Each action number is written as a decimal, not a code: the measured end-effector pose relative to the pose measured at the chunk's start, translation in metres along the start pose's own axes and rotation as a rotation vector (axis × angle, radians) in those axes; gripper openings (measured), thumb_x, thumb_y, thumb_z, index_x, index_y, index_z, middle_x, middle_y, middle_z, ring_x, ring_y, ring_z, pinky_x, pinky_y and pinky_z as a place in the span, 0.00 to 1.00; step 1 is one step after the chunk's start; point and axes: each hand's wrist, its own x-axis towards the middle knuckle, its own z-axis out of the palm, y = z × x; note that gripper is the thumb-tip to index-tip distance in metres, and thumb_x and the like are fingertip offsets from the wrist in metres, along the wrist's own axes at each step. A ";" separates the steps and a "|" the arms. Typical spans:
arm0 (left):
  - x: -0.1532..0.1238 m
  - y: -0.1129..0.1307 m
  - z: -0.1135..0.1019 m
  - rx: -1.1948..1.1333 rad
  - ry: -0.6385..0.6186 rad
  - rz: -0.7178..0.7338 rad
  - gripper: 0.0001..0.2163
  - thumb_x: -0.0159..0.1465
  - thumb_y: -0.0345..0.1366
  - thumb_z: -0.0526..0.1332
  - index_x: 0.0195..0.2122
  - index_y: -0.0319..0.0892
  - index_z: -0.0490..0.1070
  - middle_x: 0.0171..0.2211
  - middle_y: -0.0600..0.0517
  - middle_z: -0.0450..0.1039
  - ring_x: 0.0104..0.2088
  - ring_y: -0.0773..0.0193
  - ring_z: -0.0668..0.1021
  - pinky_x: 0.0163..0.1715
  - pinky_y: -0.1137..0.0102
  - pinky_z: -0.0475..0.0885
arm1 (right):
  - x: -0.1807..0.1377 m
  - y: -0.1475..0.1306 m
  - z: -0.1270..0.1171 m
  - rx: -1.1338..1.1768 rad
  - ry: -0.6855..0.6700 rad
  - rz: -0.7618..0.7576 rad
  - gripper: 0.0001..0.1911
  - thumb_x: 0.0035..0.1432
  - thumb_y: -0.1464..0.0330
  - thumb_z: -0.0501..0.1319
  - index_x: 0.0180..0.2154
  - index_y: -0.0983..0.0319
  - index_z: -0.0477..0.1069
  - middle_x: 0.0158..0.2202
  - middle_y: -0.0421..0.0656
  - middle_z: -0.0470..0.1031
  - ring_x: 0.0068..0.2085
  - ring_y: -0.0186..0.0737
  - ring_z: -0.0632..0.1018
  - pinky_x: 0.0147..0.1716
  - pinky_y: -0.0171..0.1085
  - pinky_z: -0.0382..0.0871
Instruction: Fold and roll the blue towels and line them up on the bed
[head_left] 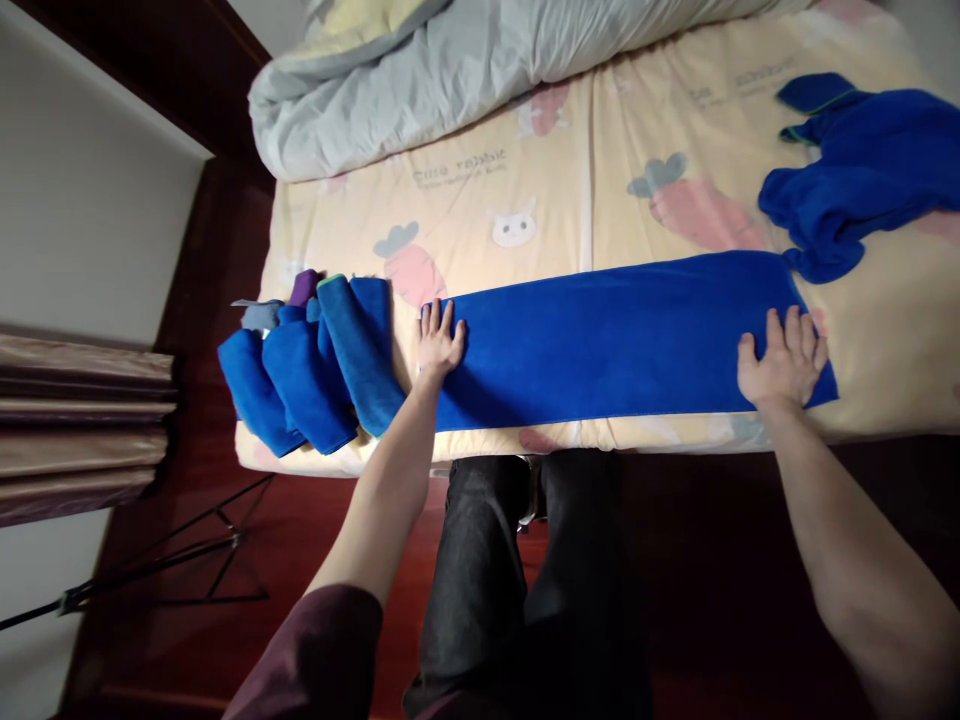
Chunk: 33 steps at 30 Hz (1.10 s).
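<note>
From my seat far away, I see at twelve o'clock a bed sheet [570,190] of pale yellow-peach colour, printed with pink carrots and, near the middle, a white rabbit face [514,229]. Above this face there is grey lettering [460,167], of which I can read "rabbit". Toward eleven o'clock lies a thick, rumpled quilt [420,95], light grey with a yellow part. At nine o'clock I notice a striped curtain [82,430] in brown and beige, with a pale wall [97,200] above it. At eight o'clock, a black stand [225,540] with thin legs stands on the dark reddish floor [176,660].
</note>
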 end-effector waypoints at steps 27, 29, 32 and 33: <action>-0.138 -0.008 0.013 -0.288 0.303 0.186 0.28 0.72 0.41 0.56 0.70 0.33 0.73 0.72 0.36 0.67 0.75 0.44 0.67 0.77 0.47 0.54 | -0.017 -0.177 -0.012 0.103 -0.086 -0.347 0.34 0.78 0.62 0.45 0.78 0.66 0.56 0.82 0.51 0.49 0.82 0.54 0.52 0.80 0.62 0.43; -0.138 -0.008 0.013 -0.276 0.323 0.199 0.28 0.72 0.41 0.56 0.70 0.34 0.73 0.72 0.36 0.68 0.75 0.43 0.68 0.76 0.47 0.55 | -0.028 -0.236 -0.001 0.155 -0.142 -0.565 0.33 0.78 0.61 0.46 0.78 0.61 0.57 0.82 0.43 0.49 0.82 0.49 0.51 0.81 0.57 0.42; -0.138 -0.008 0.013 -0.265 0.334 0.196 0.28 0.71 0.41 0.57 0.70 0.37 0.74 0.71 0.38 0.69 0.74 0.43 0.69 0.76 0.47 0.57 | -0.049 -0.303 0.019 0.146 -0.180 -0.853 0.33 0.80 0.57 0.47 0.79 0.59 0.55 0.82 0.37 0.45 0.82 0.42 0.51 0.82 0.50 0.40; -0.138 -0.008 0.013 -0.264 0.336 0.193 0.28 0.71 0.41 0.57 0.70 0.38 0.74 0.71 0.39 0.69 0.74 0.43 0.69 0.75 0.47 0.57 | -0.056 -0.317 0.025 0.133 -0.184 -0.907 0.33 0.80 0.56 0.48 0.78 0.59 0.55 0.82 0.36 0.44 0.82 0.41 0.52 0.82 0.49 0.39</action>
